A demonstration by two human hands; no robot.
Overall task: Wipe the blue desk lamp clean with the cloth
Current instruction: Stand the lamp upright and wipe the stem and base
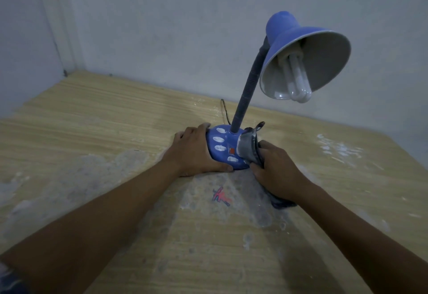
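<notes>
The blue desk lamp stands on the wooden table, its round base (223, 147) marked with white ovals and a small red switch. A dark flexible neck (246, 92) rises to the blue shade (298, 36), which holds a white bulb. My left hand (193, 152) grips the left side of the base, thumb along its front edge. My right hand (275, 171) holds a dark grey cloth (249, 147) pressed against the right side of the base; a tail of cloth sticks out under my wrist.
The worn wooden table (104, 120) has pale scuffed patches and a red-and-blue scribble (221, 196) in front of the lamp. A thin cord (224, 110) runs behind the base. Grey walls close off the back and left.
</notes>
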